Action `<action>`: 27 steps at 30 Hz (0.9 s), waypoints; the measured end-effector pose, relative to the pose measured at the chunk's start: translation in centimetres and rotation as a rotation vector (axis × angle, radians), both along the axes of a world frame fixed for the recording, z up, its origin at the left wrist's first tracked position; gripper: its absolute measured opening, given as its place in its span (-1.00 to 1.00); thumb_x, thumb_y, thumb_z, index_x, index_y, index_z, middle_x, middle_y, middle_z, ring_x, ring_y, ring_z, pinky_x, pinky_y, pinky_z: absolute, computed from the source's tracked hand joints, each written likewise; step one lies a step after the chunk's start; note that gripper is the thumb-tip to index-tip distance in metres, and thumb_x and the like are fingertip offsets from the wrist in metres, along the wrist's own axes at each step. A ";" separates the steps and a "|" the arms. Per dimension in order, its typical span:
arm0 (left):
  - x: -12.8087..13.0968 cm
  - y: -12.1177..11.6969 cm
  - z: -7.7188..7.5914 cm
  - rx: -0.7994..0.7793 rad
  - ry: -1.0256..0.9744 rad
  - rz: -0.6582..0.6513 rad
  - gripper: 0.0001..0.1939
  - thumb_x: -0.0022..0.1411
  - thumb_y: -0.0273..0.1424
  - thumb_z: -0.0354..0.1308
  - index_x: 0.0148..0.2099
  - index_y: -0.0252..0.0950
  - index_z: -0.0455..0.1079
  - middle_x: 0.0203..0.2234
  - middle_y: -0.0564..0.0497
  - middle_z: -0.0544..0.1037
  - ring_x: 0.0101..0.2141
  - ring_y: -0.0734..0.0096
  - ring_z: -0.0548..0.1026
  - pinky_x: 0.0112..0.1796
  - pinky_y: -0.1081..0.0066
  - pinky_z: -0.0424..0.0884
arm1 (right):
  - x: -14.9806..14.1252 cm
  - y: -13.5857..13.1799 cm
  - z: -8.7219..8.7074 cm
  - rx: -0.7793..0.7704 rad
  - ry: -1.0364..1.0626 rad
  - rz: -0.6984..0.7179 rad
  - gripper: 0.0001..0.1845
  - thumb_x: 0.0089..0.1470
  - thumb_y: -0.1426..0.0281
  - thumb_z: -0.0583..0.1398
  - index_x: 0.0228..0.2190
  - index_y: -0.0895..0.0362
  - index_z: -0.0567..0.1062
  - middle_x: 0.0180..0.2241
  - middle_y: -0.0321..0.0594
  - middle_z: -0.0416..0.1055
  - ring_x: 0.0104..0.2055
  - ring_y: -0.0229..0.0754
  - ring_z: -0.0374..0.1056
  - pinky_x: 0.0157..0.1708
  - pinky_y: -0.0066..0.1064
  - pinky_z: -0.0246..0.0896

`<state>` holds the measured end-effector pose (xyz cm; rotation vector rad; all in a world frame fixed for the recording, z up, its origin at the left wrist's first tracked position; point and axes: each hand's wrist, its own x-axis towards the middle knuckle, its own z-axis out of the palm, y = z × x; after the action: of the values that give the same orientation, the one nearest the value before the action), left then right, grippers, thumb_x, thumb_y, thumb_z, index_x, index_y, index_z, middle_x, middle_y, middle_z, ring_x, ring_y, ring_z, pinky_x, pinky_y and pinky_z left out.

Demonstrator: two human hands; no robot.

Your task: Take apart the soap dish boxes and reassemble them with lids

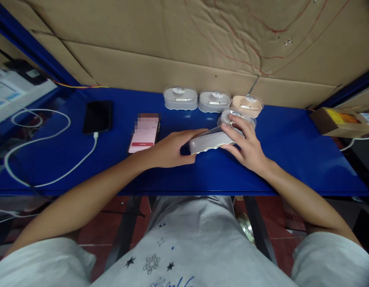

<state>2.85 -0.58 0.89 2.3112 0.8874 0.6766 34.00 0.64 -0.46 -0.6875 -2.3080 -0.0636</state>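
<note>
Both hands meet over a small grey plastic case lying on the blue table. My left hand grips its left end with thumb and fingers. My right hand holds its right end, fingertips resting on the clear lid part behind it. Along the cardboard wall stand three similar cases in clear packs: a grey one, a second grey one and a beige one.
A phone with a pink screen lies left of my hands. A black phone charges on a white cable. A cardboard box sits at the right edge. Cardboard sheets form the back wall.
</note>
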 end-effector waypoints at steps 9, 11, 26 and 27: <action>0.2 -0.1 -0.2 -0.346 -0.134 -0.127 -0.06 0.37 0.04 0.33 0.60 -0.17 0.09 0.47 -0.24 0.35 0.35 -0.08 0.46 0.25 0.13 0.49 | 0.6 0.7 -0.7 -0.096 0.072 0.078 -0.29 0.47 -0.03 0.12 0.49 -0.06 0.28 0.35 -0.05 0.49 0.38 0.13 0.44 0.39 0.05 0.40; 0.5 -0.1 -0.3 -0.444 -0.176 -0.165 -0.07 0.41 0.25 0.18 0.59 -0.11 0.14 0.51 -0.19 0.30 0.41 -0.06 0.39 0.28 0.15 0.47 | 0.7 0.8 -0.9 -0.093 0.095 0.089 -0.36 0.52 -0.03 0.04 0.44 -0.08 0.38 0.30 -0.09 0.54 0.34 0.11 0.48 0.36 0.05 0.43; 0.9 0.5 -0.6 -0.747 -0.274 -0.159 -0.22 0.49 0.30 -0.04 0.58 0.13 0.21 0.45 -0.02 0.44 0.33 -0.01 0.49 0.12 0.20 0.54 | 1.3 0.5 -0.9 -0.107 0.025 0.158 -0.40 0.53 -0.02 0.00 0.46 -0.22 0.34 0.47 -0.23 0.33 0.41 0.07 0.42 0.37 0.01 0.46; 0.9 0.5 -0.6 -0.739 -0.273 -0.158 -0.22 0.49 0.30 -0.03 0.57 0.13 0.21 0.45 -0.02 0.44 0.33 -0.01 0.49 0.13 0.19 0.53 | 1.3 0.5 -0.9 -0.105 0.019 0.170 -0.40 0.54 -0.01 0.01 0.47 -0.24 0.31 0.48 -0.24 0.32 0.42 0.06 0.41 0.37 0.01 0.46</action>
<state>3.80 -0.09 0.28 1.5652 0.6671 0.4713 35.27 1.16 -1.37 -0.5381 -2.3548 0.1431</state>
